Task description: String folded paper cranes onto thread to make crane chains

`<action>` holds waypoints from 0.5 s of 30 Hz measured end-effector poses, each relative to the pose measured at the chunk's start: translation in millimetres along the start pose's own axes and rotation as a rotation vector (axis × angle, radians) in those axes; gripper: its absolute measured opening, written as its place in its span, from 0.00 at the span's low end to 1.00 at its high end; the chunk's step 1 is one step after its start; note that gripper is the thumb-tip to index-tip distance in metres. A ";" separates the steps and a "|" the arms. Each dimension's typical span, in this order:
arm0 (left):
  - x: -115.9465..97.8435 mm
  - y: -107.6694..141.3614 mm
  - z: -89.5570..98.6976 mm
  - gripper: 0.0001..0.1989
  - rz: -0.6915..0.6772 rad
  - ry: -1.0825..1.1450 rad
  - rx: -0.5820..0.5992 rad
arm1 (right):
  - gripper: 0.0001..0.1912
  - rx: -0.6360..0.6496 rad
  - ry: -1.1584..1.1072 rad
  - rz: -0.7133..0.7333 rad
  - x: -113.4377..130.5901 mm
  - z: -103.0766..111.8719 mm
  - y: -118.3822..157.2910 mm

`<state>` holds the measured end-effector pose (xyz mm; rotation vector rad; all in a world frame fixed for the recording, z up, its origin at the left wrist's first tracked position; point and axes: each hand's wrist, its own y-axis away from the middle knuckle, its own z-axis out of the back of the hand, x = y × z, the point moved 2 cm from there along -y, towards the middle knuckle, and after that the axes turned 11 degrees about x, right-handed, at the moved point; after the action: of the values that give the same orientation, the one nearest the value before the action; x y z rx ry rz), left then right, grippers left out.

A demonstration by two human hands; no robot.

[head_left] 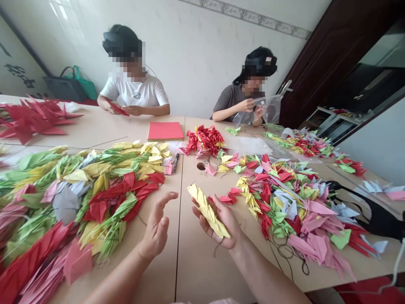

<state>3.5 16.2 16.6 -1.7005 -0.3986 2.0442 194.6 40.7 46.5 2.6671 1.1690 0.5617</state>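
Holding yellow strand (209, 210) in curled right fingers (205, 225), beside parted left fingers (161, 204); might slip if tilted, crumple if squeezed.

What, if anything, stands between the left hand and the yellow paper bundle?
Only the right hand, which holds the yellow paper bundle: its fingers show along the side facing the left hand. The bundle's upper face is uncovered, and nothing else visible stands in the gap.

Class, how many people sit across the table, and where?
2: a person in white, at the left, holding red paper; a person in dark grey, at the right, holding clear plastic. None looks hidden.
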 end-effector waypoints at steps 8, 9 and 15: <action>24.3 -1.4 -1.2 0.21 0.373 0.097 -0.093 | 0.24 0.024 0.192 0.274 106.7 -42.0 -45.0; 26.3 0.4 -3.0 0.23 0.435 0.112 -0.069 | 0.24 0.018 0.223 0.311 122.6 -45.9 -54.1; 37.0 8.2 -3.8 0.26 0.520 0.093 -0.029 | 0.17 -0.139 0.508 0.515 217.1 -53.7 -129.0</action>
<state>0.7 27.8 -19.6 -2.0709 0.0575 2.2967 221.0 288.4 114.5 2.7742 0.4715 1.4066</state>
